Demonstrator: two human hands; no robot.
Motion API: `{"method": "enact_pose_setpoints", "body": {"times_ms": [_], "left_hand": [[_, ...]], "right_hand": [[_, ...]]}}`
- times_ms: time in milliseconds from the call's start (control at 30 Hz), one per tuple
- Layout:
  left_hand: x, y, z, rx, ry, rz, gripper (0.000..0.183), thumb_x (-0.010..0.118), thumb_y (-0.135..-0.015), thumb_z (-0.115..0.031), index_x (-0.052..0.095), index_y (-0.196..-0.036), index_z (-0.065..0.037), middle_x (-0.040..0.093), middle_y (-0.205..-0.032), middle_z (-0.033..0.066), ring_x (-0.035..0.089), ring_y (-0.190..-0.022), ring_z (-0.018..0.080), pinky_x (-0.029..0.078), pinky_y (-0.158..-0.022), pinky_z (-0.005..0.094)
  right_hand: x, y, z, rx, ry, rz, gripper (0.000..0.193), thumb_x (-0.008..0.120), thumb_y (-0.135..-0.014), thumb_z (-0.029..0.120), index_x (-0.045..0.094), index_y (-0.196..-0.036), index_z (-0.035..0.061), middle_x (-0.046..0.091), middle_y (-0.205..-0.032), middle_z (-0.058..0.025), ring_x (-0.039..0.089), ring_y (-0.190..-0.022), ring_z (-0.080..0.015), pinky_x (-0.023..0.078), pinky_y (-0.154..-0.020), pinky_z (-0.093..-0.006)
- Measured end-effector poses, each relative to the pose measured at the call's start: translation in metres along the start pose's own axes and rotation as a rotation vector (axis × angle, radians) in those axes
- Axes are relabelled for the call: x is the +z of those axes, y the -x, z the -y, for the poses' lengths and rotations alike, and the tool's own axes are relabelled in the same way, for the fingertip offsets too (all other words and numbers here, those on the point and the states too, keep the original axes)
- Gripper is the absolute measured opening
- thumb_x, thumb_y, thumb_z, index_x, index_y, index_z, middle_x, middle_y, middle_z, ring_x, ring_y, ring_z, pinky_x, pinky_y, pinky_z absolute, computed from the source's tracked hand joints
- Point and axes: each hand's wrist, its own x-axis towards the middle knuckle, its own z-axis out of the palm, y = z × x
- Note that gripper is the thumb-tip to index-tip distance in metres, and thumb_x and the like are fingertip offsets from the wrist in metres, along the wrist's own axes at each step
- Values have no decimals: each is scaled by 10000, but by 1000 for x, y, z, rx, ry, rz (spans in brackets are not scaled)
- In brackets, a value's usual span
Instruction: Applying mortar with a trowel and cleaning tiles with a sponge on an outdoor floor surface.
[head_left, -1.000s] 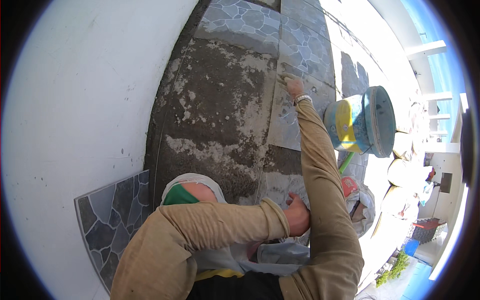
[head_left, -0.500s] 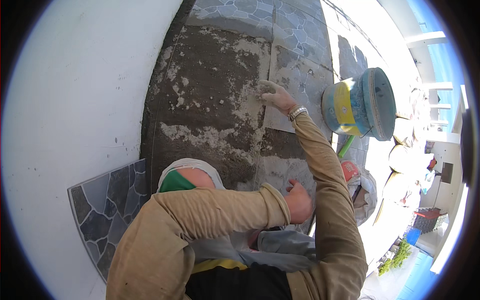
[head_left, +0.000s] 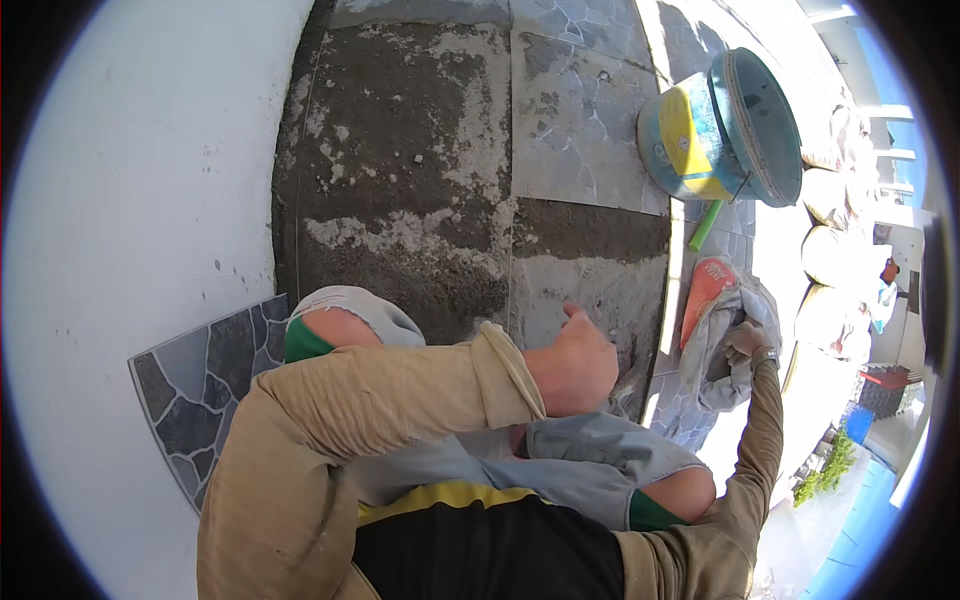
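Observation:
My right hand (head_left: 745,340), with a metal-banded watch at the wrist, dips into the mouth of an open, crumpled sack (head_left: 715,395) with a red-orange panel. Its fingertips are hidden there. My left hand (head_left: 580,365) is curled closed in front of my knees, above a grey-smeared patch of floor; its palm side is out of sight. Ahead of me lies a bed of dark, damp mortar (head_left: 390,130), sprinkled with pale grey powder and small lumps. Stone-patterned floor tiles (head_left: 585,130) adjoin it on the right, dusted with grey.
A blue bucket (head_left: 705,130) with a yellow label stands tilted at the right, a green handle (head_left: 706,226) below it. A loose stone-patterned tile (head_left: 200,390) leans against the white wall (head_left: 140,170). Filled sacks (head_left: 828,255) line the far right. Thin string (head_left: 297,215) runs along the bed.
My right hand has left the mortar bed's right edge and swung right and back to the open sack. My left hand stays curled near my knees. The view has shifted, so the floor sits higher.

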Motion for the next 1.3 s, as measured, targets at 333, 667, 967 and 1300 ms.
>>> {"method": "enact_pose_setpoints", "body": {"times_ms": [333,667,967,1300], "left_hand": [[29,-19,9,-55,22,74,143,657,-724,-188,713,-780,-69,679,-758,112,677,-731,272,472,-750,516],[37,-29,3,-65,-52,199,244,613,-771,-225,747,-874,-50,697,-862,177,687,-772,319,470,-826,658],[17,-27,-24,-56,-119,263,357,609,-816,-256,710,-1080,-39,690,-989,199,655,-961,417,409,-903,689],[19,-33,-27,-124,17,497,434,547,-888,-357,655,-1232,-115,647,-1214,139,566,-1158,365,314,-1001,660]], "right_hand": [[116,-70,-124,-109,-922,-376,207,566,-883,225,646,-880,34,662,-702,-119,643,-517,-257,559,-458,-355],[93,-43,-57,-126,-1536,-250,185,553,-907,219,627,-852,59,644,-668,-88,618,-488,-228,539,-438,-317],[52,24,67,-388,-1048,254,164,542,-923,192,601,-813,85,596,-615,-44,566,-445,-179,483,-390,-277],[229,60,507,-1011,-373,455,121,615,-922,139,660,-975,40,664,-811,-37,576,-568,-96,403,-424,-240]]}}
